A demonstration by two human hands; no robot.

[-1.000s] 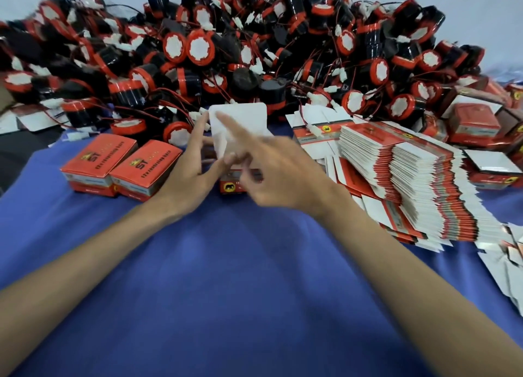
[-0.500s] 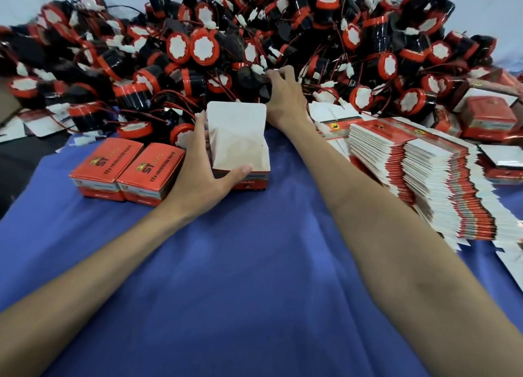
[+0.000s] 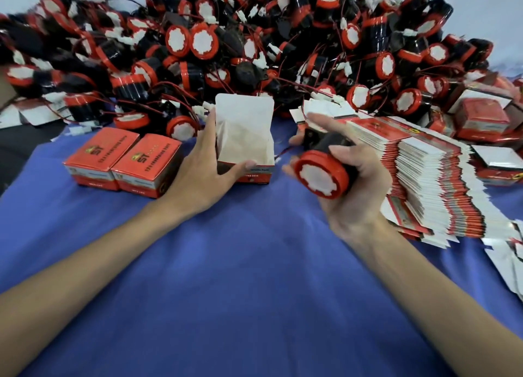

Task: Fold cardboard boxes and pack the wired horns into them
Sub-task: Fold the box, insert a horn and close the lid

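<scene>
An open red cardboard box (image 3: pixel 245 139) stands on the blue cloth, its white lid flap upright. My left hand (image 3: pixel 202 165) grips its left side, thumb across the front edge. Just right of the box, my right hand (image 3: pixel 346 184) holds a black horn with a red rim and white face (image 3: pixel 321 177), face turned toward me; a red wire trails from it toward the pile. A big heap of wired horns (image 3: pixel 254 51) fills the back of the table.
Two closed red boxes (image 3: pixel 124 161) sit side by side left of the open one. A fanned stack of flat unfolded boxes (image 3: pixel 418 173) lies at the right, with more boxes (image 3: pixel 481 116) behind it. The blue cloth (image 3: pixel 254 277) covers the near table.
My right hand reached into the horn pile, took a horn and drew it back beside the open box. My left hand stayed on the box.
</scene>
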